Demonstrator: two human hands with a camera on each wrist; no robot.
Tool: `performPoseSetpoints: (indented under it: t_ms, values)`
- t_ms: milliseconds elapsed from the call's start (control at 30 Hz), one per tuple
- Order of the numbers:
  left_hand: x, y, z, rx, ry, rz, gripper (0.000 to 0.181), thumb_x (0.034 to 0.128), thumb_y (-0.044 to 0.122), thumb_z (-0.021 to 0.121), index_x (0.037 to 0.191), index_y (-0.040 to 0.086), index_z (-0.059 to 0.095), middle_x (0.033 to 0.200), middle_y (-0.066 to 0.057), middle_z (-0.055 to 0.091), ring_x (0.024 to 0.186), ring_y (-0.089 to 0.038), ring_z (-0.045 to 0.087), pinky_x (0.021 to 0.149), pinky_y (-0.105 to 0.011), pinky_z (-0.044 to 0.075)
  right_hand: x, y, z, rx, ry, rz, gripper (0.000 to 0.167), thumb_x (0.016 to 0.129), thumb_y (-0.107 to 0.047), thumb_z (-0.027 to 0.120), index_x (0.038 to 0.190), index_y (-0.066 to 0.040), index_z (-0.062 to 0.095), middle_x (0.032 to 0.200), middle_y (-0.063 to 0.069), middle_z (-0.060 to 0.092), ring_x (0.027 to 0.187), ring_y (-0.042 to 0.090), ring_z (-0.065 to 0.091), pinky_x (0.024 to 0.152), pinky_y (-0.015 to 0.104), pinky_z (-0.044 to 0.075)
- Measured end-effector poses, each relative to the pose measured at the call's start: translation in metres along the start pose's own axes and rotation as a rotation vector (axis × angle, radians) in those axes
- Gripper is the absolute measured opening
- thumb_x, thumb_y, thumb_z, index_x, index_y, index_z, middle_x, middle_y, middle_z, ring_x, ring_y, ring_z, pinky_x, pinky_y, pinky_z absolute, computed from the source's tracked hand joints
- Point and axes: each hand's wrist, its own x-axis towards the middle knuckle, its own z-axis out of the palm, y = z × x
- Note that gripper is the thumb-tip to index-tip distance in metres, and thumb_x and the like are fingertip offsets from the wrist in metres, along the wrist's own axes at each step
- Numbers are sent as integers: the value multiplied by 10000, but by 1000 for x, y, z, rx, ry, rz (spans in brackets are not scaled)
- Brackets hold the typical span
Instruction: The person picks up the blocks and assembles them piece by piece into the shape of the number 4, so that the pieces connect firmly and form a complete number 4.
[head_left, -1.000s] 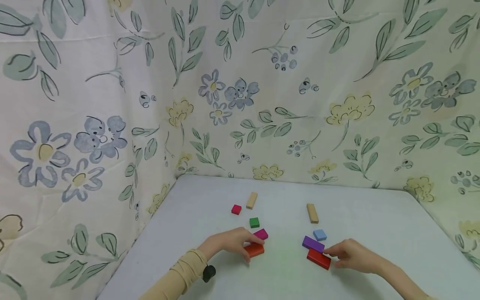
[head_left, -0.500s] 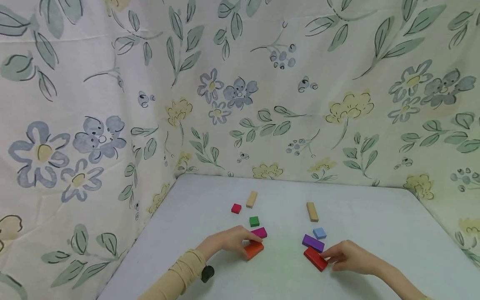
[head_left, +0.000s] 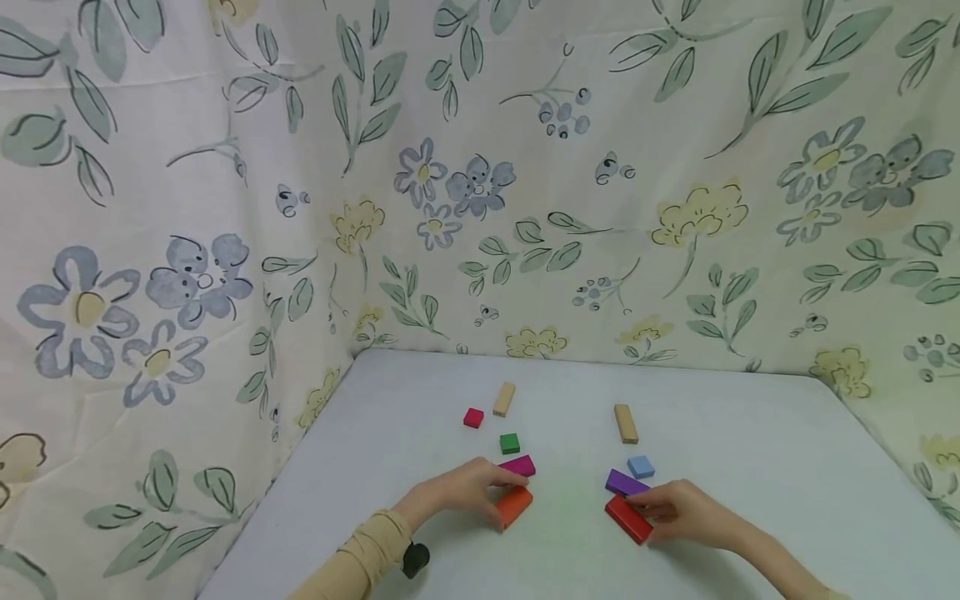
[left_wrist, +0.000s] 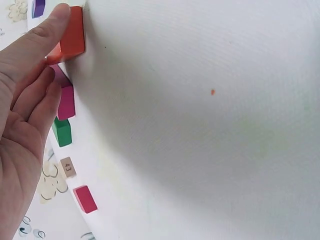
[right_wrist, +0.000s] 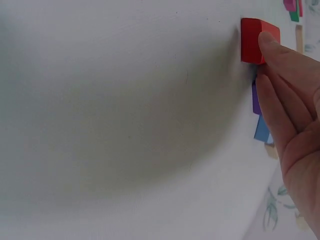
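My left hand (head_left: 467, 490) pinches an orange-red block (head_left: 515, 506) between thumb and fingers. Its thumb lies along the near side of that block in the left wrist view. Just behind it is a magenta block (head_left: 523, 465), partly covered by the fingers. On the other side, my right hand (head_left: 688, 515) pinches a red block (head_left: 627, 520), its thumb pressed on the block's side in the right wrist view. A purple block (head_left: 622, 481) lies right behind the red one, its right end hidden by the fingers. Both held blocks slant across the white table (head_left: 570, 550).
Beyond the left hand lie a green block (head_left: 510, 443), a small crimson block (head_left: 473, 417) and a wooden block (head_left: 505, 399). A light blue block (head_left: 641, 467) and another wooden block (head_left: 626, 424) lie beyond the right hand. Flowered cloth (head_left: 570, 283) borders the table.
Both held blocks have turned to steeper slants. The red block has shifted slightly left with my right hand, whose fingers now reach further over it. The other blocks stay put.
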Motion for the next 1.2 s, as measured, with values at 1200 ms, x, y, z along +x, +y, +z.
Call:
performPoseSetpoints:
  t_ms: [1200]
  values:
    - [-5,-17,9,-92,88,-38,609,715,228,828,1282,199,606,1272,90,620,1157,-22,540,970,-205,457,8,2,11,-144,51,84,643,678,-281,843,1238,-59,618,1236,146,634,1123,322,587,892,411,514]
